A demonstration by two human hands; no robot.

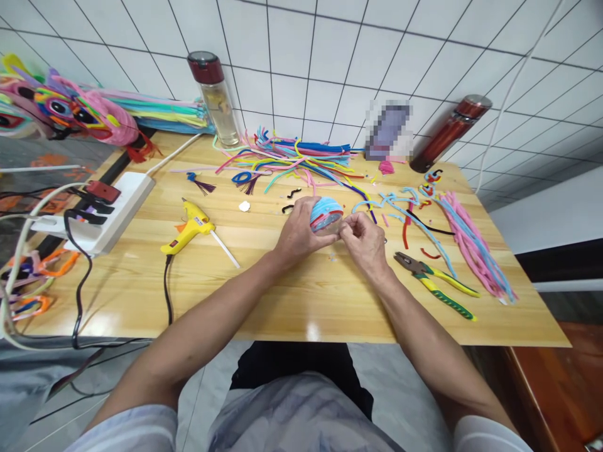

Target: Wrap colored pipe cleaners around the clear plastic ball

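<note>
Over the middle of the wooden table, my left hand point(298, 231) is wrapped round a clear rounded form point(326, 216) partly covered in light blue pipe cleaner, with a red strip along it. My right hand point(365, 238) touches its lower right side, thumb and forefinger pinched together. Whatever sits between those fingertips is too small to make out. Short black pipe cleaner pieces point(294, 193) lie just beyond the left hand. To the right of my right hand are pliers point(436, 282) with green and yellow handles, jaws towards me at the left end.
A yellow glue gun point(191, 227) with a glue stick lies left, near a white power strip point(120, 210) and cables. Many coloured pipe cleaners point(301, 157) are heaped at the back. A pink and blue bundle point(475, 245) lies right. A glass bottle point(219, 103) and red flask point(450, 135) stand by the wall.
</note>
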